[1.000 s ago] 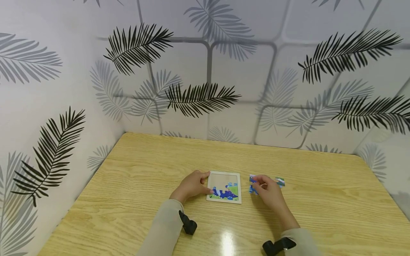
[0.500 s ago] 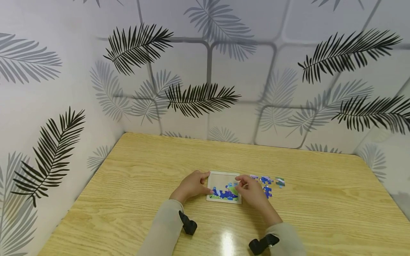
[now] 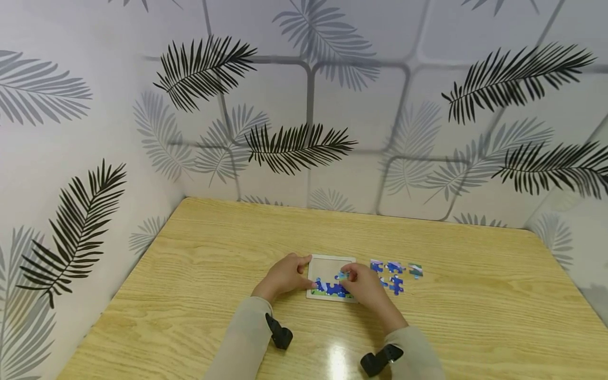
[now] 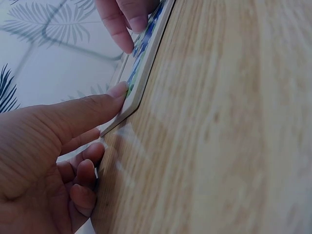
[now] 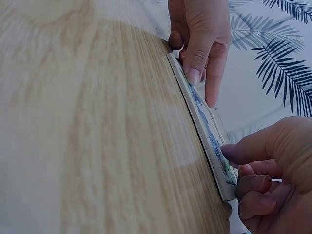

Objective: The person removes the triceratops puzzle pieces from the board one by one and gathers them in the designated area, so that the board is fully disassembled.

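Observation:
In the head view my left hand (image 3: pixel 285 275) holds the left side of a small square jigsaw puzzle tray (image 3: pixel 331 257). Its thumb presses the lower left corner in the left wrist view, and the other fingers curl at the side. Blue and green pieces (image 3: pixel 328 288) fill the lower part of the tray, while bare board shows above. Over the tray's right half, my right hand (image 3: pixel 364 285) pinches a light blue and green puzzle piece (image 3: pixel 342 275) with thumb and index finger. The hand partly hides that piece and the tray's right edge.
Several loose puzzle pieces (image 3: pixel 394 267) lie right of the tray, one green and grey piece (image 3: pixel 415 270) farthest right. All rest on the wooden table (image 3: pixel 228 237). Leaf-patterned wall covering (image 3: pixel 356 116) rises behind the table and on its left.
My right hand has moved left from the loose pieces onto the tray, its fingers now lower over the right half. Loose pieces it covered now show. My left hand has stayed put.

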The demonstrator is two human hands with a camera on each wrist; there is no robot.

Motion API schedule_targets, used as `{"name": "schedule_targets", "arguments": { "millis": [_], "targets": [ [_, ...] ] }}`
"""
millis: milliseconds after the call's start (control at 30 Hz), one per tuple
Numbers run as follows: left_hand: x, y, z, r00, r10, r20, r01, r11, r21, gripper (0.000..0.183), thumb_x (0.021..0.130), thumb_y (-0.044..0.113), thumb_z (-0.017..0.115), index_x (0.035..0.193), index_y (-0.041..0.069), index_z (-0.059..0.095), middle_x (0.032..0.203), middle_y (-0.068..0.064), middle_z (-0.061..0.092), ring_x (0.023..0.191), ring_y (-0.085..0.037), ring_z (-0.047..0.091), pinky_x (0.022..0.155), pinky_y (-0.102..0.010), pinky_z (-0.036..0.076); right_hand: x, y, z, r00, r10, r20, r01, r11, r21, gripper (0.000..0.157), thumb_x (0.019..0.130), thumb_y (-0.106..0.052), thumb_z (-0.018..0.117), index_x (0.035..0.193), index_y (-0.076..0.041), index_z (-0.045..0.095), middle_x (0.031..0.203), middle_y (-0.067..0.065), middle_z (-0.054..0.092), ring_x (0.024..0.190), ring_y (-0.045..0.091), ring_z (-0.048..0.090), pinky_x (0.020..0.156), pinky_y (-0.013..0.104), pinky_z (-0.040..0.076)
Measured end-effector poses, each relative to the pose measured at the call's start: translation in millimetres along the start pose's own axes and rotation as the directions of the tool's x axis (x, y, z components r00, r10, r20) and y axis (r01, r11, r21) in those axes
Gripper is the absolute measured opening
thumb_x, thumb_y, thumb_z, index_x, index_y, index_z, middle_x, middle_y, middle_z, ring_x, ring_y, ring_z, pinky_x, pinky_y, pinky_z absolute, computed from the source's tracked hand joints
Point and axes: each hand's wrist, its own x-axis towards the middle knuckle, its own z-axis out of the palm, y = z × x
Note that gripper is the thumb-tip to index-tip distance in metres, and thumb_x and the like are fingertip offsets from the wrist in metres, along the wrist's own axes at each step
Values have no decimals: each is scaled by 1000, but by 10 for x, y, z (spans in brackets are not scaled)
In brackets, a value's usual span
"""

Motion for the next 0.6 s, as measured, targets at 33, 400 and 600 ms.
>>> {"name": "schedule_targets", "arguments": {
  "millis": [33,400,600],
  "targets": [
    [-3,3,-2,1000,1,0,-1,1000,-1,78,75,26,81,142,13,45,82,-3,39,70,-16,36,65,-30,30,0,0,2,1000,0,1,0,1000,-12,22,85,-4,68,106,0,65,75,4,49,63,16,43,55,28,35],
    [-8,9,-3,1000,-1,-1,1,1000,-15,78,75,25,81,142,13,44,82,-3,39,69,-16,36,64,-31,30,36,-23,28,1000,30,-10,-31,998,-62,20,83,-4,70,102,-3,63,82,8,46,70,19,43,58,30,35],
    [-4,7,-3,1000,1,1,-1,1000,-15,78,75,25,81,142,13,44,82,-3,38,70,-16,36,64,-31,30,15,-45,24,998,40,-40,-42,998,-36,20,82,-2,70,98,-6,60,88,11,37,69,21,39,57,30,33]
  ]
}}
